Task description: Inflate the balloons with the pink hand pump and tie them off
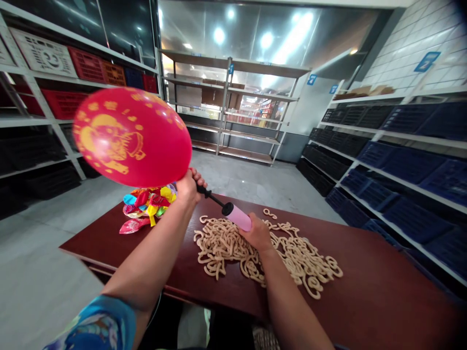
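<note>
A large red balloon with yellow cartoon printing is inflated at the upper left. My left hand is closed around the black end of a hand balloon pump, at the balloon's neck; the neck itself is mostly hidden by my fingers. The pink barrel of the balloon pump slants down to the right, with its black rod showing between my hands. Wrapped round the barrel's lower end is my right hand. Below and beside it lie heaps of beige, curled, stick-like pieces.
Several flat, colourful balloons lie in a pile on the left of the dark red table. Blue and black crates fill the racks at right. More crates stand on the left rack, and a metal shelf stands behind.
</note>
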The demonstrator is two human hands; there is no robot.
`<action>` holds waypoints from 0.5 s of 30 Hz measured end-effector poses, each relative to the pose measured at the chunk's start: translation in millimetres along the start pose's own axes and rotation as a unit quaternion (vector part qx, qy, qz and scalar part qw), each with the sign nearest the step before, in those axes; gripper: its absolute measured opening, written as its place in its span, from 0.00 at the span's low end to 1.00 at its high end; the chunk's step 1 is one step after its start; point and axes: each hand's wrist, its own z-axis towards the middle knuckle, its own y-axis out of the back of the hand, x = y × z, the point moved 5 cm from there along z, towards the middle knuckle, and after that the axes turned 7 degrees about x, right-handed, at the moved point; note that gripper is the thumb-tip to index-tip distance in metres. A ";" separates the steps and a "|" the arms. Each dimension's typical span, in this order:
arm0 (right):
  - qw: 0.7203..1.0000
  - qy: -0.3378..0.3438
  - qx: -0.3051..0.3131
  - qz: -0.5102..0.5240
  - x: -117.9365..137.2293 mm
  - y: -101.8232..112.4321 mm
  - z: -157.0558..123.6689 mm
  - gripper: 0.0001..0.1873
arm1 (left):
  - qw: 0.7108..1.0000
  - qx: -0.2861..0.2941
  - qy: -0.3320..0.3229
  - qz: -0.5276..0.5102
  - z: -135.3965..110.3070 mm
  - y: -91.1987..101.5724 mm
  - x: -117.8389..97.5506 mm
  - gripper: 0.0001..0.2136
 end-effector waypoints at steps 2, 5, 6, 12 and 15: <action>1.000 0.003 0.008 -0.010 1.2 -0.7 -0.5 0.18 | 1.000 -0.006 0.029 0.000 -5.0 2.4 31.8 0.06; 1.000 0.012 0.011 -0.012 2.6 -1.4 -0.6 0.17 | 0.998 -0.010 0.054 -0.009 -10.7 6.3 71.5 0.07; 1.000 0.014 0.011 -0.012 2.9 -1.6 -0.6 0.17 | 0.998 -0.008 0.057 -0.014 -11.5 7.8 79.9 0.07; 1.000 0.017 0.005 0.003 2.0 0.6 0.1 0.18 | 0.998 -0.001 0.059 -0.019 -5.6 13.4 68.1 0.07; 0.999 0.026 0.002 0.033 0.0 4.1 1.1 0.18 | 0.999 0.022 0.028 -0.008 1.1 8.4 25.7 0.06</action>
